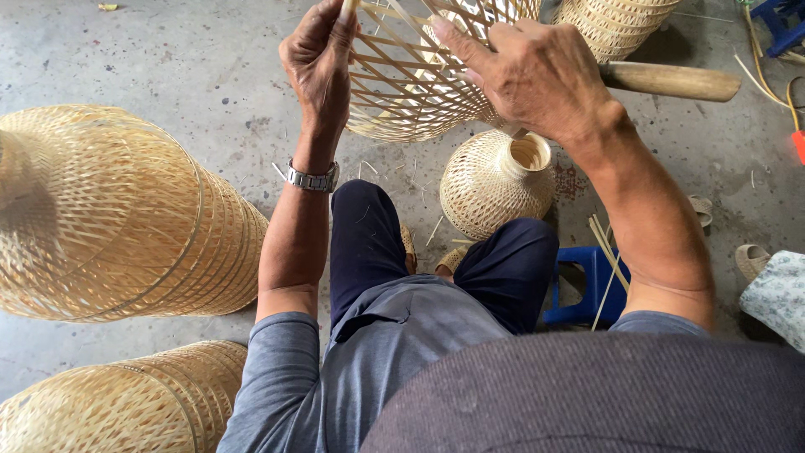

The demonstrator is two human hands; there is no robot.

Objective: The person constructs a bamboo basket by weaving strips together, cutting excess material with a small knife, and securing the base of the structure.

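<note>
You are in the middle of weaving the open, pale bamboo lattice basket, held up over your knees. Your left hand pinches a strip at its rim; your right hand grips its side. Next, I think, you need to tuck a loose strip carefully.

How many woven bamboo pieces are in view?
5: one open-weave piece held in both hands, one small vase-shaped on the floor ahead, one at top right, two large at left. More may lie outside the frame.
</note>
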